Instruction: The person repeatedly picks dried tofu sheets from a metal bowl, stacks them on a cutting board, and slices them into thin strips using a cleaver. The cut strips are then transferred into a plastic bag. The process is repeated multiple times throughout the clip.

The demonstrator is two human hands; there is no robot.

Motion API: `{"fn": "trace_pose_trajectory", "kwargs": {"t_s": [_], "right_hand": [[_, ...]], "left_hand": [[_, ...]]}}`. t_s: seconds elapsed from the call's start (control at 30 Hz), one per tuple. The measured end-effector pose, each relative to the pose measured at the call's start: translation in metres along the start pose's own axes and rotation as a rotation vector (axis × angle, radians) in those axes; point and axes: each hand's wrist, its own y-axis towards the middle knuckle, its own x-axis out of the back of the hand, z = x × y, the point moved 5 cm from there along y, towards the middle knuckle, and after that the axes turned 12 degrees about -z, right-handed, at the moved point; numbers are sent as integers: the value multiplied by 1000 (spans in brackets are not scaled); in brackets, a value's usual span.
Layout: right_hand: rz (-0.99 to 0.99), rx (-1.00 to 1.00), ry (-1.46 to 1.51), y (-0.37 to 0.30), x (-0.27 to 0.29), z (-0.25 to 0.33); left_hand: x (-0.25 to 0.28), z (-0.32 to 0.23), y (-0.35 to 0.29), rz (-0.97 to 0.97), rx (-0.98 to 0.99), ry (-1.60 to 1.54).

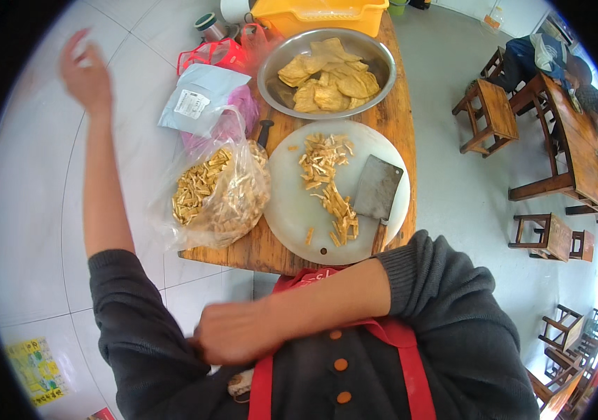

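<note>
My left hand [87, 75] is raised at the upper left, fingers apart and holding nothing. Across my chest, my right hand [232, 332] is closed on the dark grey sleeve [131, 308] of my left arm near the elbow; its fingertips are partly hidden. A round white cutting board [288, 210] lies in front of me with piles of cut yellow-brown strips [337, 210]. On its right side rests a cleaver [378, 187], handle toward me. Beside the board, a clear plastic bag [232, 210] holds more strips. Behind it, a steel basin [271, 98] contains flat tofu-like yellow pieces [330, 80].
The wooden table [400, 105] also bears a black-handled knife [265, 131], a grey-blue packet [204, 98], red bags [218, 54] and a yellow crate [320, 15]. Stools [484, 115] and a wooden table [579, 150] with people stand at right.
</note>
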Motion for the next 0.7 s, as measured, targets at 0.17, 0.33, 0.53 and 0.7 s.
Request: {"fn": "trace_pose_trajectory", "kwargs": {"t_s": [0.17,0.33,0.53,0.7], "right_hand": [[-119,-485,-286,-117,73,-82],[-443,-1662,-771,-326,135,-76],[-573,-1844,-1023,-383,69,-83],[-734,-1851,-1066,-391,75,-97]], "left_hand": [[-34,-133,-196,615,538,-496],[-28,-166,-386,1130,642,-338],[-66,-196,-497,1166,887,116],[-84,-245,-489,1073,607,63]]}}
